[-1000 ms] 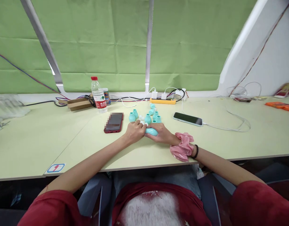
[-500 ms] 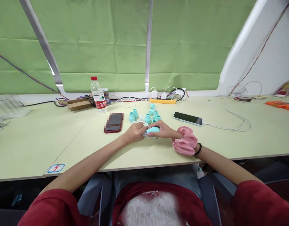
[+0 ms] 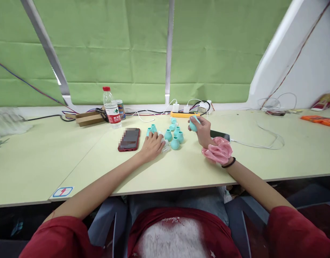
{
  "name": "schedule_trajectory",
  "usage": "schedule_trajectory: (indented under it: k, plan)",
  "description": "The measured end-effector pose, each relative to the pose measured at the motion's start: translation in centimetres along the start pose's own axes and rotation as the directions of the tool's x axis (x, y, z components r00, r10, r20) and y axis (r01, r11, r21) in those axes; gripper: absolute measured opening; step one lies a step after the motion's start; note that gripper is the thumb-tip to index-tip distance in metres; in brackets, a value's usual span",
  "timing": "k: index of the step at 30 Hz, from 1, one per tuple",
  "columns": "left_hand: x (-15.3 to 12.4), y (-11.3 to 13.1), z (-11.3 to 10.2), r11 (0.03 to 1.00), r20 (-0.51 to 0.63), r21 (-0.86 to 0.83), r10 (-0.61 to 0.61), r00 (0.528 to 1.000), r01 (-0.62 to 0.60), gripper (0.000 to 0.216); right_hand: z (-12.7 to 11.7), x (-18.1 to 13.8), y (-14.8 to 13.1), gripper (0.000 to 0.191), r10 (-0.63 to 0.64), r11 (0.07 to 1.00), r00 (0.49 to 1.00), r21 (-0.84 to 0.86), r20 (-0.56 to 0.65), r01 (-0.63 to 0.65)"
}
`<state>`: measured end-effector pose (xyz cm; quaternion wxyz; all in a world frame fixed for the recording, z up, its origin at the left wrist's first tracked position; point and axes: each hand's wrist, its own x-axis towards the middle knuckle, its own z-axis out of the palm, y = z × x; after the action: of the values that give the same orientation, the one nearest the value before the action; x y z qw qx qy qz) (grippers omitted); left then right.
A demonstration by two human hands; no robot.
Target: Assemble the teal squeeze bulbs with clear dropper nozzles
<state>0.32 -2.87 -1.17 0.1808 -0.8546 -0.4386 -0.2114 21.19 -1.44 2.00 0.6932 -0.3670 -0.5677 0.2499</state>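
My right hand [image 3: 203,129] is raised above the table, fingers wrapped round a turquoise squeeze bulb [image 3: 193,124]. My left hand [image 3: 152,147] lies low over the table with fingers spread and slightly bent, reaching over small white and clear pieces. Beside its fingertips lies a clear plastic piece [image 3: 165,147] with a whitish end; its exact kind is not plain. Several turquoise bulbs with open necks, such as this bulb [image 3: 175,143], stand upright between my hands. Two more bulbs [image 3: 153,128] stand just beyond my left fingers, partly hidden by them.
A dark phone [image 3: 129,139] in a red case lies left of my left hand. Another phone [image 3: 220,135] on a white cable lies behind my right wrist. Further back are a water bottle [image 3: 112,109], a can [image 3: 120,109], a cardboard box [image 3: 90,119] and a yellow power strip [image 3: 185,114].
My hands have moved apart from the middle. The right one has lifted the bulb up and to the right; the left has loosened and spread its fingers beside the clear piece.
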Motion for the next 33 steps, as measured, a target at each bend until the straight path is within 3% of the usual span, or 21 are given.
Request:
schedule_trajectory:
  k: [3, 6, 11, 16, 24, 28, 31, 33]
  plan:
    - [-0.3, 0.1, 0.4, 0.999, 0.021, -0.034, 0.022, 1.000, -0.022, 0.036, -0.8, 1.2, 2.3, 0.034, -0.070, 0.988, 0.983, -0.148, -0.170, 0.045]
    - [-0.4, 0.0, 0.7, 0.995, 0.036, -0.096, 0.039, 0.999, -0.035, 0.038, -1.6, 2.0, 4.7, 0.036, -0.122, 0.958, 0.970, -0.281, -0.209, 0.060]
    - [-0.1, -0.8, 1.5, 0.974, 0.068, -0.215, 0.082, 0.994, -0.066, 0.042, -2.2, 1.9, 7.3, 0.032, -0.053, 0.889, 0.993, -0.458, -0.106, -0.002]
    - [-0.1, -1.1, 2.1, 0.979, 0.112, -0.178, 0.121, 0.986, -0.100, 0.044, -2.1, 1.2, 8.0, 0.029, 0.109, 0.839, 0.993, -0.532, -0.042, -0.115]
    - [-0.4, -0.6, 1.8, 0.993, 0.241, -0.089, 0.096, 0.966, -0.076, 0.055, -1.5, 0.5, 7.7, 0.029, 0.150, 0.821, 0.980, -0.569, 0.129, -0.050]
    - [-0.4, -0.2, 1.6, 0.997, 0.218, -0.068, 0.045, 0.975, -0.031, 0.057, -1.2, -0.1, 6.2, 0.034, -0.101, 0.837, 0.986, -0.524, 0.134, 0.157]
    - [-0.5, 0.0, 1.5, 0.999, 0.215, -0.028, -0.010, 0.977, 0.017, 0.060, -0.6, -0.9, 4.3, 0.037, -0.328, 0.763, 0.917, -0.509, 0.227, 0.399]
    - [-0.5, -0.1, 1.5, 1.000, 0.237, -0.008, -0.018, 0.971, 0.021, 0.062, 0.0, -1.6, 3.3, 0.043, -0.407, 0.692, 0.847, -0.490, 0.342, 0.530]
